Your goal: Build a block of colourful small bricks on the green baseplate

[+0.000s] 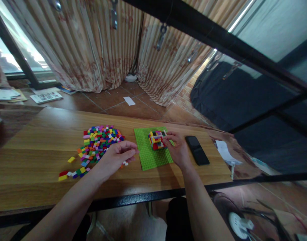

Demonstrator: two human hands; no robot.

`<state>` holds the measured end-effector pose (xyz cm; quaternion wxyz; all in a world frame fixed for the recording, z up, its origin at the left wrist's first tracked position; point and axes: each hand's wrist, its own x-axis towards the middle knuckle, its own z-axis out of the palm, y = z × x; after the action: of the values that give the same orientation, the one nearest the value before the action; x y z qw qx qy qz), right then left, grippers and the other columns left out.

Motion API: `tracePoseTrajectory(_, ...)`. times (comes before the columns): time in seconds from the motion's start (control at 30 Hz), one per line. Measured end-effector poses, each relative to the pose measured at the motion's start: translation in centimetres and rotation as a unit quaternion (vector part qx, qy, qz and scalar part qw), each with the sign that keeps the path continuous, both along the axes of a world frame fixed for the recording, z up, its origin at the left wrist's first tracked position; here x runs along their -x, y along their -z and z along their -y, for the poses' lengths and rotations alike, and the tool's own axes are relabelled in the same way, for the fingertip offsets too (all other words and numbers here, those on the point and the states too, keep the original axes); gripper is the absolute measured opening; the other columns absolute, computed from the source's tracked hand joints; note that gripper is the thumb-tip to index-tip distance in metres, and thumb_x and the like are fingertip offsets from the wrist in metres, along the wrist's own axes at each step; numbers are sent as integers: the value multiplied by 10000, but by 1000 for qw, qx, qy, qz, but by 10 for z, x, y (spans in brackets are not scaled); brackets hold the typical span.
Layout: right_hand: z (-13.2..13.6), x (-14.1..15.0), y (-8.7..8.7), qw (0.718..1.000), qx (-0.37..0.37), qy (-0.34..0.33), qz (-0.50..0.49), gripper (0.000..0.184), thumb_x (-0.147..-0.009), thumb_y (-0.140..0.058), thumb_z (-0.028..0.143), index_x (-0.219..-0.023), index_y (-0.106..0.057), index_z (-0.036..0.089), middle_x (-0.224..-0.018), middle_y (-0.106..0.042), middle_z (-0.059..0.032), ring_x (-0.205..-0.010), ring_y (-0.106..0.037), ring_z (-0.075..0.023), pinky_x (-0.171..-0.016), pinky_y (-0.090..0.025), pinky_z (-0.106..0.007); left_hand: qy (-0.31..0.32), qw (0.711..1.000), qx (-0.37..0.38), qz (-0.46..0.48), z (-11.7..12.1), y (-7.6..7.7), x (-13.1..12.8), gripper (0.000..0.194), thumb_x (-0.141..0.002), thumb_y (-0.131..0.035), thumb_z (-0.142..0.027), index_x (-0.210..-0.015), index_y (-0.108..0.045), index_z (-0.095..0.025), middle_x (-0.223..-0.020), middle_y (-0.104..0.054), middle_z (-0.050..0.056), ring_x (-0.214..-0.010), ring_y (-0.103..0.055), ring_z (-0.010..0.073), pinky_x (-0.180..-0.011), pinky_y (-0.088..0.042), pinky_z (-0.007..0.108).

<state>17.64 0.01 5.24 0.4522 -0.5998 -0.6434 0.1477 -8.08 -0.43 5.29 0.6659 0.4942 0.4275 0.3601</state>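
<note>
A small structure of multicoloured toy bricks (156,140) stands on the green baseplate (148,162). My right hand (178,149) reaches in from the right, its thumb and fingers closed on the structure's right side. Between the brick pile and the baseplate's left edge, my left hand (120,154) hovers with thumb and fingertips pinched together. Whatever may be between those fingertips is too small to make out. Loose toy bricks (98,140) in many colours lie heaped to the left, partly hidden behind my left hand and forearm.
A black phone (197,150) lies on the wooden table (133,182) right of the baseplate. A few stray bricks (63,175) sit at the pile's near left. A dark metal bar (143,198) runs along the table's near edge. Curtains (113,50) hang beyond the table.
</note>
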Motion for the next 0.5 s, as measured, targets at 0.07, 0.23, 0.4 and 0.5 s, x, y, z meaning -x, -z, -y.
tracePoseTrajectory(0.07, -1, 0, 5, 1000, 10, -17, 16, 122, -834, -658, 309, -809, -742, 225, -1055, -634, -66, -1034, -613, -226, -945, -485, -424, -2, 1000, -1, -7, 0, 0, 0, 341, -699, -742, -414, -928, -671, -172, -862, -727, 47, -646, -611, 128, -598, -473, 257)
tracePoseTrajectory(0.23, -6, -1, 17, 998, 24, -42, 52, 95, -836, -664, 274, -822, -753, 245, -1086, -627, -62, -1072, -592, -227, -980, -467, -447, -6, 1000, 2, -16, -1, 1, 1, 320, -707, -734, -401, -922, -672, -172, -856, -721, 44, -647, -604, 126, -592, -471, 254)
tracePoseTrajectory(0.4, -7, -2, 20, 995, 20, -43, 85, 89, -829, -671, 228, -826, -757, 254, -1103, -621, -68, -1092, -580, -235, -981, -470, -459, -3, 1000, 7, -21, -2, 3, 2, 320, -705, -733, -402, -923, -668, -177, -865, -722, 44, -655, -606, 132, -610, -478, 262)
tracePoseTrajectory(0.5, -7, -1, 19, 995, 19, -39, 93, 108, -836, -654, 215, -831, -756, 250, -1107, -622, -77, -1108, -575, -242, -983, -466, -465, 1, 1000, 3, -27, -1, 3, 2, 310, -711, -725, -408, -920, -671, -185, -865, -721, 40, -651, -606, 131, -605, -469, 259)
